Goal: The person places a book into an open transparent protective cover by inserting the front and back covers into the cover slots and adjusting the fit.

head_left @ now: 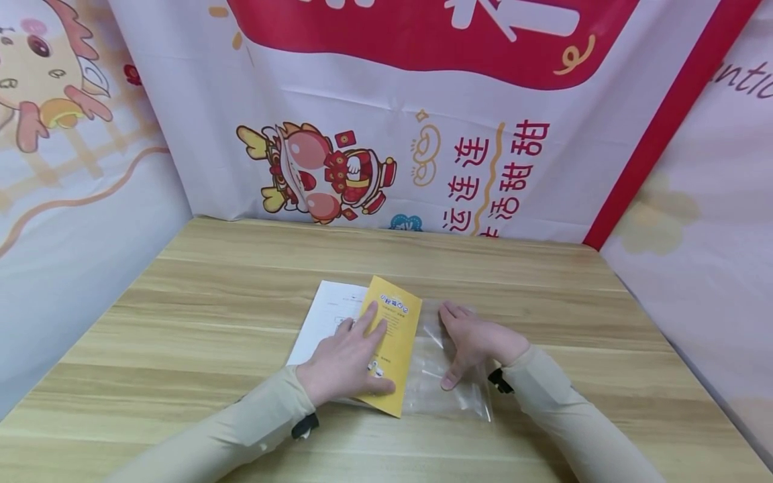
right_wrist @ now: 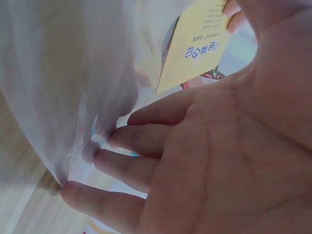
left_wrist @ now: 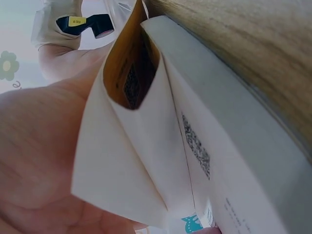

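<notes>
A booklet with a yellow cover (head_left: pixel 401 349) and white pages (head_left: pixel 329 305) lies on the table, its cover side raised and bent. My left hand (head_left: pixel 347 359) rests on the yellow cover with fingers spread and thumb near its lower edge. Up close in the left wrist view, the white inner leaf (left_wrist: pixel 117 161) curls beside the palm, above a page with a printed code. Right of the booklet is a clear plastic bag (head_left: pixel 425 386). My right hand (head_left: pixel 480 342) touches it with extended fingers, the fingertips against the film (right_wrist: pixel 73 97) in the right wrist view.
The wood-grain table (head_left: pixel 199 335) extends around the booklet and bag. Behind it hangs a printed cloth (head_left: pixel 362 87) with red lettering and a cartoon figure. More printed cloth covers the left and right sides.
</notes>
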`<state>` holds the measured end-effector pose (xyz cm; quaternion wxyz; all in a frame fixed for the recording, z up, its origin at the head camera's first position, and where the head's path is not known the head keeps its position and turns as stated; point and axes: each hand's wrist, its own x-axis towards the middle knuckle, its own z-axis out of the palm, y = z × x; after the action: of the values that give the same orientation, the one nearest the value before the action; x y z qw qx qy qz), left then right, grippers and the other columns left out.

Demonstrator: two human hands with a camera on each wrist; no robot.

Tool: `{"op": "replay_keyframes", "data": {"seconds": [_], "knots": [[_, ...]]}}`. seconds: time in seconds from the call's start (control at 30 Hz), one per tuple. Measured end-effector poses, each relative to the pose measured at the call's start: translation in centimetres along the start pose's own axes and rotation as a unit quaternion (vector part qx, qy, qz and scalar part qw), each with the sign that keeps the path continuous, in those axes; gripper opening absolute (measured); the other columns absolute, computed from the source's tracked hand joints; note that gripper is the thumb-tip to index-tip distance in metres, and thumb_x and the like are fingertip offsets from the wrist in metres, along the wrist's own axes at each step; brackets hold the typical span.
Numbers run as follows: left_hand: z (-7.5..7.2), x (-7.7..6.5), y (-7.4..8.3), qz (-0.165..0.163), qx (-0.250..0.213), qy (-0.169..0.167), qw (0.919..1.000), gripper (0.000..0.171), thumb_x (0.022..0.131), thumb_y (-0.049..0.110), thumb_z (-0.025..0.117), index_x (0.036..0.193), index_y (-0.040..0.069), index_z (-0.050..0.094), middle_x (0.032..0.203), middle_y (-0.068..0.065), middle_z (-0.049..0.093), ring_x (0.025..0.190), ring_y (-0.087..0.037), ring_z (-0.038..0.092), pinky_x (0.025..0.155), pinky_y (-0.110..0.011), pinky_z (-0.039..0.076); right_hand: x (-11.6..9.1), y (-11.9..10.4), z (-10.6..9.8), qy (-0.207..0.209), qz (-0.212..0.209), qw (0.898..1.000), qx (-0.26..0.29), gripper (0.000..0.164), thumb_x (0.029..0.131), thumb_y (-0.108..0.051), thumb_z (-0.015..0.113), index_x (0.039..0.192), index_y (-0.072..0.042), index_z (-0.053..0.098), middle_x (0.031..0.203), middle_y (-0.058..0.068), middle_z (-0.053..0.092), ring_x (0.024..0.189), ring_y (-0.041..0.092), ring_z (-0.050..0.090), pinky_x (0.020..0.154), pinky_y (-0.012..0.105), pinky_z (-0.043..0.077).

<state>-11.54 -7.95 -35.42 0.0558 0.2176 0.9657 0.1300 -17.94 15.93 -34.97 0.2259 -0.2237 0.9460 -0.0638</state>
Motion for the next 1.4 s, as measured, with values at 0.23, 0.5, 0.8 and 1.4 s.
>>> {"op": "replay_keyframes", "data": {"seconds": [0.23, 0.5, 0.8, 1.4], "knots": [[0.01, 0.01, -0.06, 0.013, 0.009, -0.005, 0.9999, 0.098, 0.071, 0.062, 0.071, 0.146, 0.008, 0.038, 0.156, -0.014, 0.012, 0.122, -0.047, 0.038, 0.072, -0.047, 0.051, 0.13, -0.10, 0.11, -0.005, 0.011, 1.000, 0.004, 0.139, 0.049, -0.052, 0.086, 0.150, 0.004, 0.009, 0.156, 0.019, 0.005, 0.141, 0.036, 0.006, 0.112, 0.044, 0.012], [0.14, 0.15, -0.20, 0.027, 0.013, -0.013, 0.9995, 0.100, 0.072, 0.064, 0.070, 0.147, 0.008, 0.035, 0.156, -0.012, 0.012, 0.126, -0.050, 0.033, 0.086, -0.055, 0.044, 0.48, 0.15, 0.31, -0.004, 0.021, 1.000, -0.005, 0.140, 0.047, -0.056, 0.085, 0.151, 0.001, 0.010, 0.156, 0.016, 0.004, 0.142, 0.035, 0.006, 0.111, 0.045, 0.013], [-0.11, 0.31, -0.38, 0.037, 0.007, -0.027, 0.9989, 0.097, 0.074, 0.062, 0.069, 0.146, 0.006, 0.036, 0.156, -0.010, 0.015, 0.129, -0.049, 0.031, 0.095, -0.054, 0.039, 0.56, 0.13, 0.34, -0.007, 0.026, 1.000, -0.008, 0.141, 0.046, -0.058, 0.084, 0.151, 0.000, 0.011, 0.157, 0.015, 0.004, 0.142, 0.035, 0.006, 0.111, 0.046, 0.014], [0.15, 0.55, -0.83, 0.092, -0.007, -0.025, 0.9954, 0.096, 0.079, 0.065, 0.062, 0.147, 0.003, 0.033, 0.156, -0.013, 0.012, 0.136, -0.048, 0.011, 0.105, -0.051, 0.026, 0.58, 0.09, 0.11, -0.013, 0.014, 1.000, -0.022, 0.142, 0.046, -0.065, 0.081, 0.151, 0.000, 0.010, 0.157, 0.015, 0.003, 0.142, 0.035, 0.006, 0.111, 0.046, 0.014]]}}
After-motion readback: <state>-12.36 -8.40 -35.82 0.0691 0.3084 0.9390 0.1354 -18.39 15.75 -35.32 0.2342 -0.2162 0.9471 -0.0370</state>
